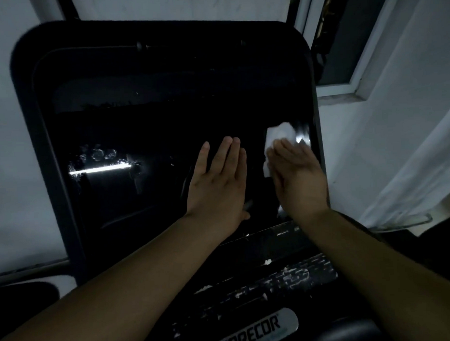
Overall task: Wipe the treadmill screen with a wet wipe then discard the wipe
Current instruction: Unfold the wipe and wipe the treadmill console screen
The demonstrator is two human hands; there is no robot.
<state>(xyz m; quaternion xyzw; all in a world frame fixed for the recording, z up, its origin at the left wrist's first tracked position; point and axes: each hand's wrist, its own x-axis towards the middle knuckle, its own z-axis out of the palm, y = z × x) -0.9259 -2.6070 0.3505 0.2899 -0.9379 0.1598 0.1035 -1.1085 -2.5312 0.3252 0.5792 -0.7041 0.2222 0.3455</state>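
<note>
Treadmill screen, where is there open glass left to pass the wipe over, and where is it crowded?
Free glass: the wide dark stretch of the treadmill screen above both hands, and the left part around the bright light reflection, where smudges show. Crowded: the lower right, where the left hand lies flat and the right hand presses the wet wipe by the right bezel.

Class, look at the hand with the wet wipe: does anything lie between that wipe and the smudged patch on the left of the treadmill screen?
Yes. The left hand rests flat on the treadmill screen, between the wet wipe under the right hand near the right edge and the smudges on the left. A straight sweep left would meet it.
</note>
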